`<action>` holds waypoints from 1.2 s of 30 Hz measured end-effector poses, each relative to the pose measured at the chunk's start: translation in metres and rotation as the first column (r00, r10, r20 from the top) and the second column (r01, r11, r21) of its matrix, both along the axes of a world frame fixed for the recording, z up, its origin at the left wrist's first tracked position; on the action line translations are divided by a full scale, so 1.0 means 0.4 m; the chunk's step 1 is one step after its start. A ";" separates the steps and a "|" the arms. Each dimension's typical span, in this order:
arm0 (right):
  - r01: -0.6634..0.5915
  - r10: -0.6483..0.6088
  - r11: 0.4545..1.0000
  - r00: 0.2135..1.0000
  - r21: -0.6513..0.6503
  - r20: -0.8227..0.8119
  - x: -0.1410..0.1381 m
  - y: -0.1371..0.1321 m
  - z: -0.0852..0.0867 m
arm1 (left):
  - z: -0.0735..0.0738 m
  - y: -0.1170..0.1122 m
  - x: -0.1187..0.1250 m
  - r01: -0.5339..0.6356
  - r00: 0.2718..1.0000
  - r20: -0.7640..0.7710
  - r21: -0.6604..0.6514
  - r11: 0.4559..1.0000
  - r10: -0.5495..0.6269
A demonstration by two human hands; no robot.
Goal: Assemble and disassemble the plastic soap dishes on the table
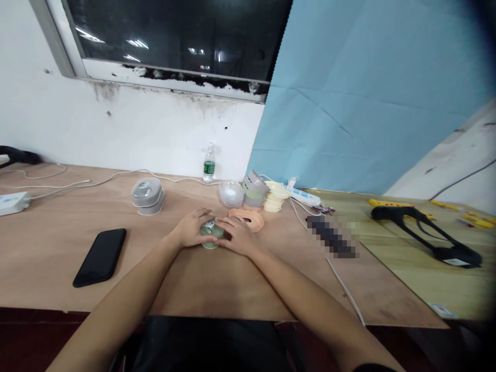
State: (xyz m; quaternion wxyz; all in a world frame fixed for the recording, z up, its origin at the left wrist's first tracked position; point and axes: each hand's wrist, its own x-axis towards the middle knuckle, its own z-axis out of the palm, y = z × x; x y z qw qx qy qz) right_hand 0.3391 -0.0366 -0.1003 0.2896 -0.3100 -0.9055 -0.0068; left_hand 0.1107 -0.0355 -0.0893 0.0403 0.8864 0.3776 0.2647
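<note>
Between my left hand (192, 228) and my right hand (238, 236) sits a small green plastic container (211, 241) with a clear part on top. My fingers curve around it from both sides and partly cover it. A peach-coloured plastic piece with a hole (253, 221) lies just beyond my right hand. Behind it are clear plastic bowls (231, 195), a leaning stack of grey and green pieces (254, 187), and a stack of pale yellow pieces (276, 196).
Grey containers (149, 199) are stacked at the left, with a black phone (99, 257) nearer me. A water bottle (209, 165) stands by the wall. White cables cross the table (209, 289). Rightward are a power strip (304, 196), a pixelated dark object (333, 237) and a black strap-like frame (422, 235).
</note>
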 end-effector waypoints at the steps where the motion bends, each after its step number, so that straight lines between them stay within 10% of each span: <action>1: -0.008 0.008 1.000 1.000 -0.010 -0.016 0.005 0.006 -0.003 | 0.000 0.000 -0.003 -0.003 1.000 0.012 -0.009 1.000 0.003; 12: 0.074 -0.063 0.997 0.967 0.034 -0.245 0.030 0.015 -0.006 | -0.003 0.010 -0.011 -0.127 0.979 0.167 0.032 0.991 0.121; 18: 0.057 -0.018 0.980 0.979 0.193 -0.202 0.019 -0.001 -0.008 | -0.016 0.027 -0.015 -0.441 0.670 0.617 -0.118 0.890 0.413; 21: -0.008 0.023 0.978 0.997 0.207 -0.071 -0.009 0.001 -0.002 | -0.028 0.036 0.003 -0.364 0.536 0.747 -0.217 0.906 0.394; 30: 0.009 -0.032 0.964 0.996 0.265 0.081 -0.082 0.030 0.061 | -0.027 0.025 0.056 -0.172 0.442 0.828 -0.299 0.939 0.345; 36: 0.173 -0.153 0.968 0.981 0.183 -0.120 -0.029 0.140 0.107 | -0.013 0.008 0.039 -0.210 0.639 0.718 -0.183 0.960 0.277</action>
